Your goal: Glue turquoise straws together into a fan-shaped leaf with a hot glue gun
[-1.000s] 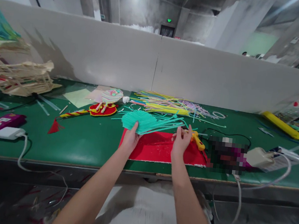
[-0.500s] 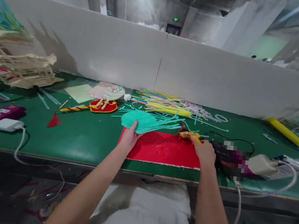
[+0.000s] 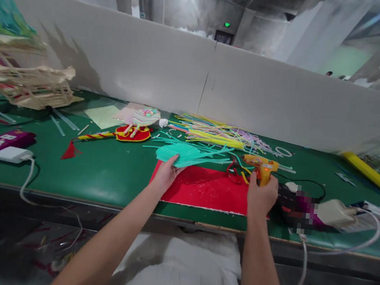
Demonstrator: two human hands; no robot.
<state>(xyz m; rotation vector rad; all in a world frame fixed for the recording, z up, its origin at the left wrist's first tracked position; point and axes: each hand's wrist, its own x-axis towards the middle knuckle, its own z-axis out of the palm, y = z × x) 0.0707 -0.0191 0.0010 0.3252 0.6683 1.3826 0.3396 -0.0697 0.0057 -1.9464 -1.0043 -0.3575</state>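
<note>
Glue gun (image 3: 262,165), partly hidden by fingers (image 3: 273,186)

Turquoise piece (image 3: 182,152): thin strips set closely side by side form a flat, rounded, ribbed body, from which loose ends fan out toward the right. It is gripped at its near edge by the left fingers (image 3: 173,160), over the far left part of the red sheet (image 3: 210,193). Glue gun (image 3: 262,164): yellow-orange, with an orange-red light glowing on its body; held upright by its handle in the right fingers (image 3: 272,185), nozzle pointing left, near the sheet's far right corner.
</note>
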